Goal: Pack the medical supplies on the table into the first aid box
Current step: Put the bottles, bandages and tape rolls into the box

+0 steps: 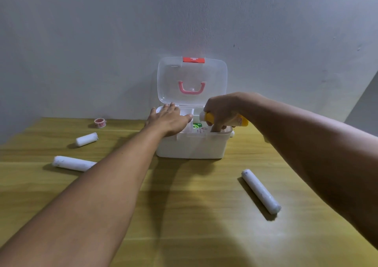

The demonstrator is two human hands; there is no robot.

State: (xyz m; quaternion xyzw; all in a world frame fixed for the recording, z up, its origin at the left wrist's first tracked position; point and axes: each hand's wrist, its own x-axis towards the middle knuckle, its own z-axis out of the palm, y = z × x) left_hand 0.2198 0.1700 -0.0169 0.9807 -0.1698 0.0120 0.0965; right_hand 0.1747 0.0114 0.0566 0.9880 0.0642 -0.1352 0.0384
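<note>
Packing underway: yellow tube going into first aid box (192, 146), lid up.
R hand (219, 111) grips yellow tube (227, 120) over box's right side, fingers dipping inside; L hand (170, 120) lies flat, fingers straight, on the inner tray. A green-label item's already in. Left on bench (184, 215): 3 white rolls (260, 191), tape roll (99, 122).

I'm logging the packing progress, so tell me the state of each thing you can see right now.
Box: on table, open.
Lid: upright.
Yellow tube: held over box.
Right hand: grips tube.
Left hand: flat on box tray.
Green packet: inside box.
Three white rolls: lying on table.
Tape: on table.
</note>
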